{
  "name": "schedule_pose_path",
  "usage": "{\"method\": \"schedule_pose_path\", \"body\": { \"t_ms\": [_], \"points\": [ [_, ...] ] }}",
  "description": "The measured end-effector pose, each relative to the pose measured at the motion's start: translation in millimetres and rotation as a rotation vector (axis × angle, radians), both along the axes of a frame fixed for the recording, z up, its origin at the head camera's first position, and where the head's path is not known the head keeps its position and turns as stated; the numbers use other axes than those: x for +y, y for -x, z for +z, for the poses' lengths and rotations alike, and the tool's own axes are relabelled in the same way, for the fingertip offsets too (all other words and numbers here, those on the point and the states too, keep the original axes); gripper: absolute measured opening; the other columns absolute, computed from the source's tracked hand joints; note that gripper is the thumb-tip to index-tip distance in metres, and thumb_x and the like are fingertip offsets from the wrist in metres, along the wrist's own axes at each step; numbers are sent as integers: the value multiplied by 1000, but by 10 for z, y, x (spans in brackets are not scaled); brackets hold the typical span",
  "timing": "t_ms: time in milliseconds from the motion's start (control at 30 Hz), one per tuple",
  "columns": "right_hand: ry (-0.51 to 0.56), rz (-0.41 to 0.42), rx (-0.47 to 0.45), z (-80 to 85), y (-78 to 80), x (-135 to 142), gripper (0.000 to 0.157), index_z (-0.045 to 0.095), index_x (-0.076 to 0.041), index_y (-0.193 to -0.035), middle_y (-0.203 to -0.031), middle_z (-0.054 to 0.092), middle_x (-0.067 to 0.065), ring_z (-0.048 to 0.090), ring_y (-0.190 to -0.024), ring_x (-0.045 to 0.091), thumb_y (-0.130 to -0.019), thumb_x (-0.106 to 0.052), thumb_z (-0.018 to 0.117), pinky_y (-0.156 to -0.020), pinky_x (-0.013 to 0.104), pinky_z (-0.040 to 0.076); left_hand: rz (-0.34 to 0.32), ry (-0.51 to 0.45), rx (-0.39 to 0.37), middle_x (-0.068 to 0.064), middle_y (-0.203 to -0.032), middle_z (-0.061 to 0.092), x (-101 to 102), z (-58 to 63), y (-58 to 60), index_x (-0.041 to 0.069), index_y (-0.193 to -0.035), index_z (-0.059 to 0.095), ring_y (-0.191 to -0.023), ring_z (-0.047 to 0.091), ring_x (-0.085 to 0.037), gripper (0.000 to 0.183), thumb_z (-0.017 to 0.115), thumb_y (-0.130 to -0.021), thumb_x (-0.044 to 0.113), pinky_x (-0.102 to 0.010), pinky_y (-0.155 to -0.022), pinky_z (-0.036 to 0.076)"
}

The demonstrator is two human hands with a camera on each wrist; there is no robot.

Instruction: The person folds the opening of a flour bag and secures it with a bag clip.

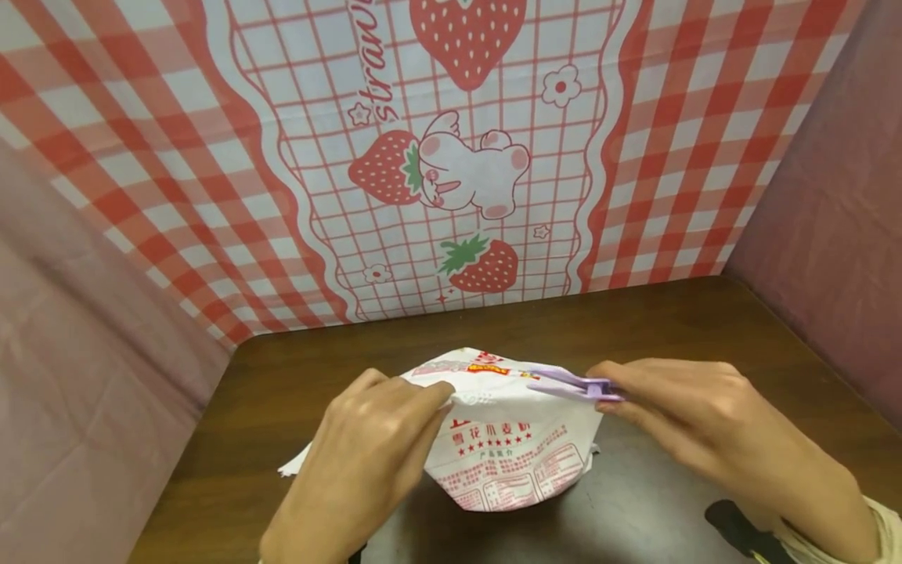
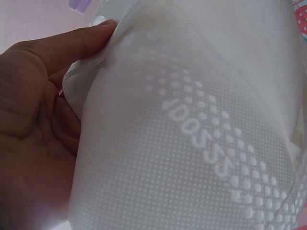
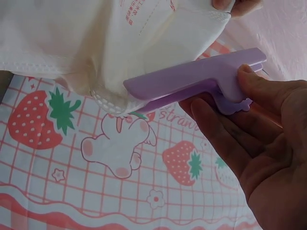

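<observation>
"One purple sealing clip (image 3: 192, 75), one white wheat-flour bag (image 1: 507, 466): what might go wrong from here?"

"Most likely a crooked bite. The clip's jaws stand parted at the right end of the bag's folded top (image 1: 493, 395), and a dotted hem (image 3: 112, 101) sits right by their tips; whether every layer lies between them cannot be told. If one stays outside, closing the jaws would probably leave a gap."

"Anything on the left side?"

"The fold could spring loose. The left hand (image 1: 366, 442) pinches it between thumb and fingers, and that pinch seems to be what holds the crease; should it ease too early, the soft fabric would likely open. The clip might twist as well, since the right hand (image 1: 694, 407) grasps it only by its handle end."

"And where does the bag lie relative to the fingers?"

"Between the two hands, over the near middle part of the table (image 1: 634, 329). The left fingers touch its upper left edge. The right fingers touch the clip, apparently not the bag, whose right edge is just to their left."

"Does it rest on anything?"

"Its underside is too hidden to say."
</observation>
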State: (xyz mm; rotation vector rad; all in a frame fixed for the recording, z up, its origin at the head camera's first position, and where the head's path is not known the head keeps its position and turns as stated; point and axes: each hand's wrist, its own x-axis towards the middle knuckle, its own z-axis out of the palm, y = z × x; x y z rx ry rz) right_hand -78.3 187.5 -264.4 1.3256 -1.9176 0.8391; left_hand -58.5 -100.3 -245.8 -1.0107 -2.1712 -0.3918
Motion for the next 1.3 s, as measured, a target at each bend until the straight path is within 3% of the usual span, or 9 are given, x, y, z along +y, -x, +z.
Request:
{"method": "schedule_pose_path", "body": {
  "t_ms": [267,467,833,1300],
  "points": [
    [-14,-7,19,-16,-6,-45,27,65,4,-99,-92,66,5,62,-85,11,-89,-19,55,-79,15,46,8,12,1,5,-67,58,-4,0,1,10,-89,64,-60,53,-6,9,60,-82,11,-23,-59,39],
    [-31,-35,30,-34,-29,-60,31,65,5,-100,-92,67,6,62,-86,10,-91,-21,50,-77,14,46,8,12,-3,7,-58,46,5,14,-8,12,-82,58,-53,45,-6,4,55,-82,9,-23,-59,38],
    [-48,-81,177,-45,-37,-140,31,65,5,-97,-83,66,6,63,-71,13,-92,-19,48,-66,16,49,10,14,-5,7,-61,50,10,4,-9,11,-83,60,-55,48,-6,5,56,-82,9,-23,-59,38],
    [-176,-227,184,-71,-125,-183,35,66,0,-98,-87,66,1,63,-73,11,-96,-23,39,-61,21,51,1,10,0,7,-54,36,57,56,-58,11,-70,50,-49,37,-6,13,51,-82,5,-22,-58,35]
  ]
}}
